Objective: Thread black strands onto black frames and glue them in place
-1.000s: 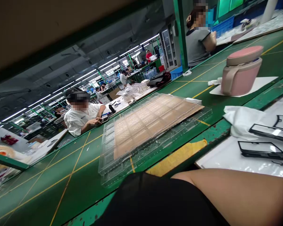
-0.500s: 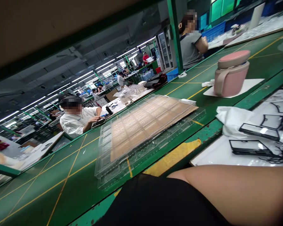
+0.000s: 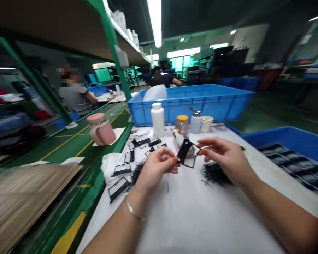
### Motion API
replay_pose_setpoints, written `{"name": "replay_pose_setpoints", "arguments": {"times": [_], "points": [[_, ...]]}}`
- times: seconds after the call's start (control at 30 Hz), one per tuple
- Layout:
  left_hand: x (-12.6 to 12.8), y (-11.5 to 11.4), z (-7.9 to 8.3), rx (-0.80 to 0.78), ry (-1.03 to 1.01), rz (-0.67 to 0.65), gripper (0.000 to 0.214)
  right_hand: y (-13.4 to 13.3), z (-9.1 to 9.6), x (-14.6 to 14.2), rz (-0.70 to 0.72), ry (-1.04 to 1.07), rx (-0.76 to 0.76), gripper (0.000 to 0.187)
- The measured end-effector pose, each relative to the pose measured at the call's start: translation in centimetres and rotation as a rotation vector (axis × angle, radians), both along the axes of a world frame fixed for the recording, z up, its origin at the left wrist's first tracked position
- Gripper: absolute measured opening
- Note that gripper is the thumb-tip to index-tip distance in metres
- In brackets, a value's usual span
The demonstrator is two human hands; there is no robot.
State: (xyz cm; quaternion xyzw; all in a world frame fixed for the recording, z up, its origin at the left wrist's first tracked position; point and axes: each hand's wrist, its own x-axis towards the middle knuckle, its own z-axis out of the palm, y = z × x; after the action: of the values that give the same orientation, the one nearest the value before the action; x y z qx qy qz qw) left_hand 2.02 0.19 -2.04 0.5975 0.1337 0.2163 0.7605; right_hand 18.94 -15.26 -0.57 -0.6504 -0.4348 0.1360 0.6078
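The bench point(image 3: 190, 218) is topped with a smooth white sheet, faintly creased. The hands are close together above its middle, both on one thin black frame point(image 3: 187, 153): the left hand point(image 3: 156, 165) pinches the lower left edge, and the right hand point(image 3: 225, 157) pinches the right corner. The frame is rectangular and tilted, clear of the sheet, with a wide matte strip along one side and a narrow rim around an open window.

A tuft of fine black fibres point(image 3: 214, 173) lies just under the right hand; a second tuft point(image 3: 136, 171) lies beside the left hand. Other frames point(image 3: 118, 188) are scattered toward the left edge, around a crumpled white cloth point(image 3: 108, 165).

Along the far edge stand a white plastic bottle point(image 3: 158, 120), an amber jar point(image 3: 182, 124) with a yellow lid, a metal-topped bottle point(image 3: 195, 118) and a cream cup point(image 3: 206, 124). A blue crate point(image 3: 190, 102) sits behind them. A blue tray point(image 3: 288, 148) at the right edge holds rows of dark frames. Bare sheet lies open between the hands and the near edge.
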Motion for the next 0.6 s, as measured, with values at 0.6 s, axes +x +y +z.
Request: {"name": "replay_pose_setpoints", "arguments": {"times": [0.6], "points": [[-0.18,-0.08,-0.22,0.280,0.236,0.158,0.047,0.56,-0.56,0.08,0.228,0.317,0.061,0.027]]}}
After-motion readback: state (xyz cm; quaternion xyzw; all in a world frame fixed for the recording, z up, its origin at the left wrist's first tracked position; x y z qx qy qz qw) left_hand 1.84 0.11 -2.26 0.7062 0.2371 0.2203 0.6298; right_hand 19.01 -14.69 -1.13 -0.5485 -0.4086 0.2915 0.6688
